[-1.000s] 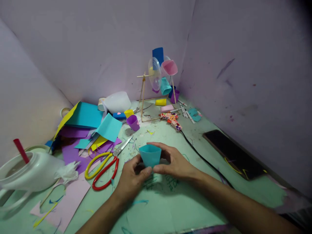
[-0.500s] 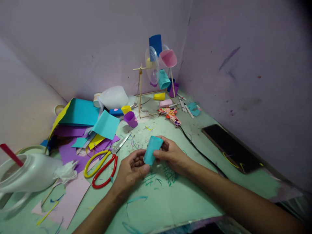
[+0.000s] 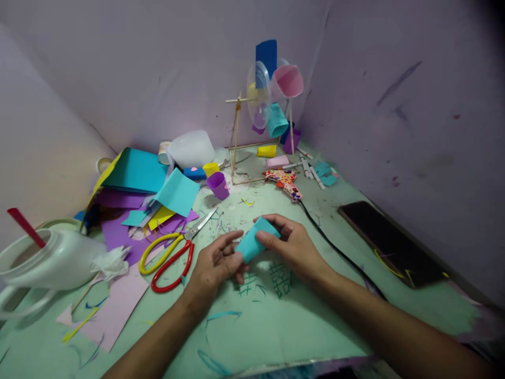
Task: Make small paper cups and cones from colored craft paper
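A turquoise paper tube (image 3: 252,243), somewhat flattened, is held tilted above the table between my two hands. My right hand (image 3: 294,245) grips its upper right end, thumb on top and fingers behind. At the lower left end, the thumb of my left hand (image 3: 216,263) lies on the tube's edge; its index finger is stretched out, and other fingers show below. Left of my left hand lie scissors (image 3: 189,237) with one yellow and one red handle, blades apart. A purple paper cup (image 3: 218,185) stands beyond my hands.
A stick frame (image 3: 235,139) carries a wheel of clear plastic discs (image 3: 259,95) with coloured paper cups. A patterned glue gun (image 3: 284,181) trails a black cord (image 3: 335,247). A phone (image 3: 386,239) lies right; a white jug (image 3: 74,258) and coloured sheets (image 3: 138,171) are left.
The paper tube has turned from nearly upright to a slanted position. My left index finger has stretched out, and my right thumb has moved up over the tube. The view has shifted slightly.
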Demonstrator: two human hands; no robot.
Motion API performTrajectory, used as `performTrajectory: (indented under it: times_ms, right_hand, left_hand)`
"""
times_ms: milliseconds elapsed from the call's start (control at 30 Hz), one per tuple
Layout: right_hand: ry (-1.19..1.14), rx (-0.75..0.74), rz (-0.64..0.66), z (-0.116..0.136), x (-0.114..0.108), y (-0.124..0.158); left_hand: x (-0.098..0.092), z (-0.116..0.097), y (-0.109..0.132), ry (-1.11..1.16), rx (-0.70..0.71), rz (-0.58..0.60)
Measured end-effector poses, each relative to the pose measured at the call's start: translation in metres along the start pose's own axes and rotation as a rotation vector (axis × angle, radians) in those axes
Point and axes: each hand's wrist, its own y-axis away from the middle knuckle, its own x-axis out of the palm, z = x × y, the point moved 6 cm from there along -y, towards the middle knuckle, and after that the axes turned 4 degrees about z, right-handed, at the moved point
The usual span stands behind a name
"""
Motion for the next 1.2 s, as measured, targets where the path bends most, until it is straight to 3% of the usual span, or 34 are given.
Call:
performTrajectory:
  times_ms: [133, 333, 467, 567, 633, 700, 800, 867, 967, 1100, 1200]
  right_hand:
    - [-0.071, 0.011, -0.093, -0.004, -0.001, 0.001]
    - [0.175, -0.086, 0.022, 0.004, 0.01, 0.007]
    - [0.271, -0.068, -0.004, 0.001, 0.009, 0.01]
    - [0.327, -0.041, 0.044, -0.001, 0.01, 0.011]
    - [0.248, -0.052, 0.111, 0.002, 0.012, 0.01]
    - [0.007, -0.002, 0.161, 0.003, 0.012, 0.009]
    - [-0.384, 0.314, 0.239, -0.006, 0.018, 0.011]
    - [-0.495, 0.497, 0.367, -0.008, 0.029, 0.019]
    - [-0.54, 0.486, 0.553, -0.003, 0.045, 0.028]
    - [-0.551, 0.458, 0.521, -0.009, 0.05, 0.029]
    - [-0.54, 0.491, 0.444, -0.015, 0.043, 0.025]
  left_hand:
    - [-0.006, 0.005, -0.002, 0.182, -0.019, -0.065]
    - [-0.01, 0.007, -0.005, 0.207, -0.018, -0.069]
    - [-0.005, 0.008, -0.004, 0.214, -0.037, -0.03]
    - [-0.004, 0.009, -0.004, 0.192, -0.052, -0.034]
    - [-0.005, 0.01, -0.005, 0.173, -0.083, -0.031]
    - [-0.006, 0.011, -0.004, 0.146, -0.12, -0.02]
    - [-0.007, 0.012, -0.002, 0.087, -0.153, -0.003]
    - [-0.006, 0.011, -0.001, 0.031, -0.148, 0.007]
    - [-0.004, 0.011, -0.003, -0.081, -0.114, -0.02]
    - [-0.009, -0.004, -0.002, -0.231, -0.041, -0.1]
    - [-0.029, -0.034, 0.009, -0.481, 0.047, -0.204]
